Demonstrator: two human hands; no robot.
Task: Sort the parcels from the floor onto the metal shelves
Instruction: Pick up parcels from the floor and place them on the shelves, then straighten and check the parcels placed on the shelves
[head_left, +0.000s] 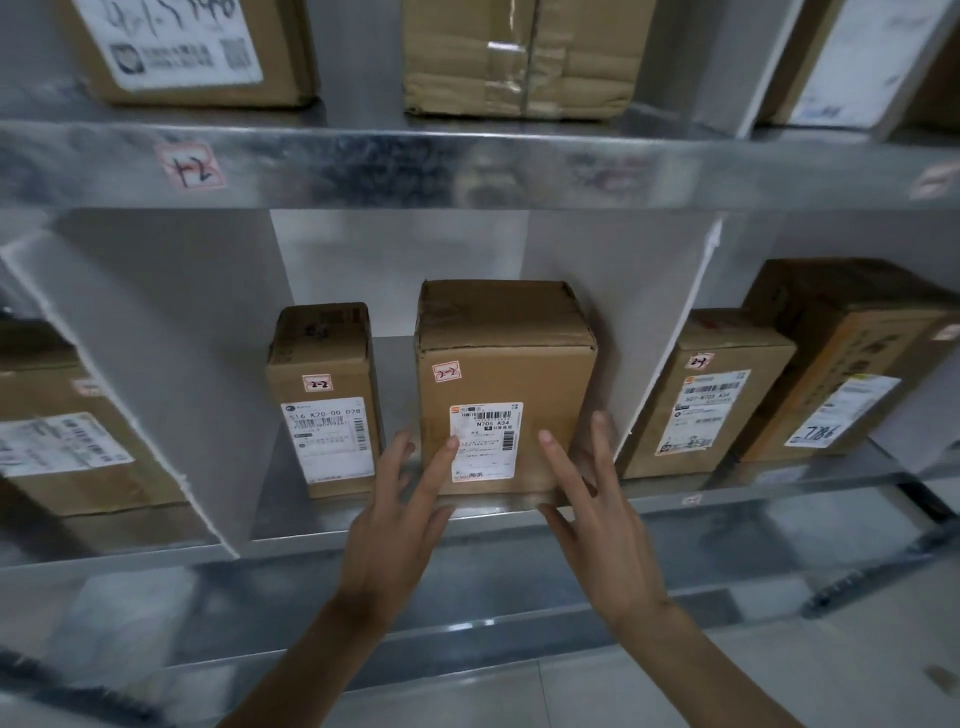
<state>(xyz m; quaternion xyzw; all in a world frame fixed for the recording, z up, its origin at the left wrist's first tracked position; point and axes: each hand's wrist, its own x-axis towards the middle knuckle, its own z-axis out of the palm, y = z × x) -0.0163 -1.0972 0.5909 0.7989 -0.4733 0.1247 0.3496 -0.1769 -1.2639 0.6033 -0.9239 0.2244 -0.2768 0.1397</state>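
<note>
While both hands are spread wide and hold nothing, a cardboard parcel stands upright on the middle metal shelf, near its front edge. Its white shipping label faces the camera, with a small red-bordered tag above it. The left hand has a fingertip touching the label's left edge; the right hand reaches toward the parcel's lower right corner, though contact there is unclear. Just to the left stands a narrower parcel, apart from the first. Two more boxes sit farther right beyond a grey divider. Other cartons rest on the upper shelf.
</note>
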